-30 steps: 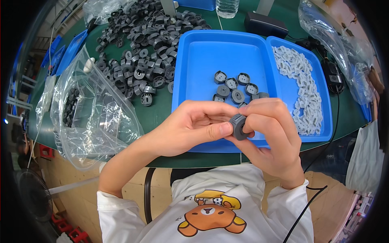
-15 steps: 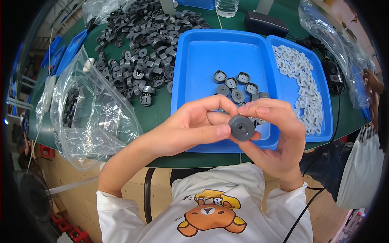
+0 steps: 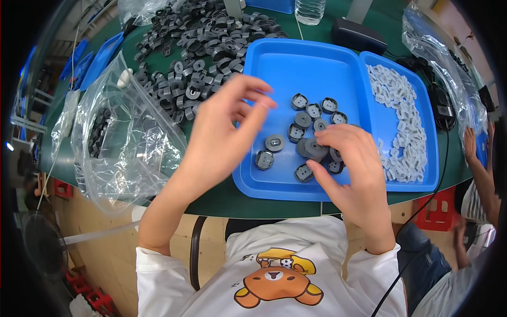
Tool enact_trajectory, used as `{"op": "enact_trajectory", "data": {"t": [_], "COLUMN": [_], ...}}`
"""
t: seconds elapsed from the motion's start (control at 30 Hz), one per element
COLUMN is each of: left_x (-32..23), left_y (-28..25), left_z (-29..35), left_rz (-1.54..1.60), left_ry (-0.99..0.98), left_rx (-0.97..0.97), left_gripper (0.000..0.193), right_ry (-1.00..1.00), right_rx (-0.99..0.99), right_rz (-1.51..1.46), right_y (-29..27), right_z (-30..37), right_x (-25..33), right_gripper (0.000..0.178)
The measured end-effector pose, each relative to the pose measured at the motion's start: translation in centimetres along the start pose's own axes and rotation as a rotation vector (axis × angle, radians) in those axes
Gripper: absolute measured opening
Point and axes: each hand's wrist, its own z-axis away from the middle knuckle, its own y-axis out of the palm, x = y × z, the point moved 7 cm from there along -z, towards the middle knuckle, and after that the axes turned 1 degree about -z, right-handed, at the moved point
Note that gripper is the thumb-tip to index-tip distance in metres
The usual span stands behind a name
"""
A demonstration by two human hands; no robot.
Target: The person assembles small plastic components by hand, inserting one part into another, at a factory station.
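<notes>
My right hand (image 3: 356,166) is over the large blue tray (image 3: 269,53), its thumb and fingertips around a dark grey round plastic cap (image 3: 315,151). That cap sits low among several similar round parts, some showing pale inserts inside, such as the one at the tray's near left (image 3: 264,159). My left hand (image 3: 224,129) hangs over the tray's left edge with its fingers apart and nothing in them. Just beyond it spreads a big heap of loose dark grey parts (image 3: 211,42) on the green table.
A smaller blue tray (image 3: 434,164) of small white plastic pieces (image 3: 404,127) adjoins on the right. A clear plastic bag (image 3: 132,153) with dark parts lies left. At the back are a black case (image 3: 359,36) and clear bottle (image 3: 310,11). Another person's arm (image 3: 480,171) shows far right.
Both hands held the grey cap together; now they are apart. My right hand has lowered the cap into the tray, while my left has let go and moved up and left.
</notes>
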Motion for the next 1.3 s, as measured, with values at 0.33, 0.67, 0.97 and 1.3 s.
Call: {"op": "enact_trajectory", "data": {"t": [0.33,0.67,0.97,1.3], "left_x": [1.4,1.8,1.2,1.7], "left_y": [-2.6,-2.3,-3.7,-1.3], "left_z": [-0.7,-0.9,-1.4,-0.9], "left_rz": [-0.742,-0.794,-0.542,0.364], "left_ry": [0.105,0.089,0.049,-0.244], "left_rx": [-0.088,-0.102,-0.281,-0.089], "left_gripper": [0.022,0.011,0.016,0.007], "right_ry": [0.243,0.368,0.275,0.327], "right_rx": [-0.073,0.201,0.236,0.069], "right_rz": [0.266,0.388,0.168,0.159], "right_y": [-4.0,-6.3,-5.3,-5.6], "right_z": [0.9,3.5,2.8,2.0], "right_x": [-4.9,-9.6,-8.8,-7.3], "right_gripper": [0.021,0.02,0.024,0.02]}}
